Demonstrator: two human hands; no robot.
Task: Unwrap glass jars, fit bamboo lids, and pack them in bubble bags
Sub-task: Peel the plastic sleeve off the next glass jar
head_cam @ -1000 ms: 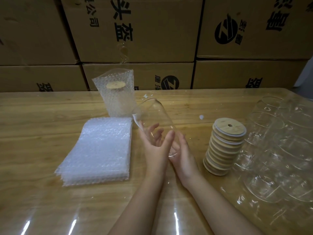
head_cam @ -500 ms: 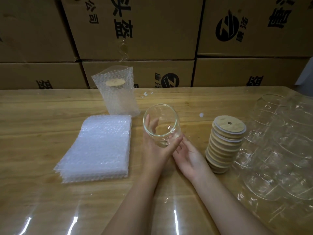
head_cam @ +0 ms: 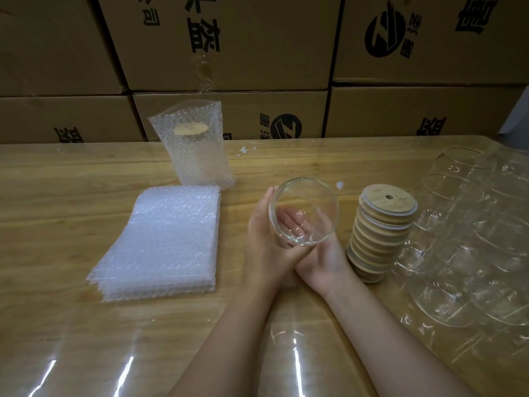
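Bubble bags (head_cam: 160, 242): flat stack lying on the worktop (head_cam: 71, 196), far left.
Packed jar (head_cam: 197, 150): upright in a bubble bag behind the stack, bamboo lid fitted.
Left hand (head_cam: 266, 250): curled round the glass jar (head_cam: 303, 213) from its left.
Glass jar: bare, held above mid-worktop, mouth tilted toward the camera.
Right hand (head_cam: 323, 259): palm up under the jar, touching the left hand; fingers hidden, grip unclear.
Bamboo lids (head_cam: 380, 233): leaning stack just right.
Wrapped jars (head_cam: 469, 245): clear-filmed cluster, far right.
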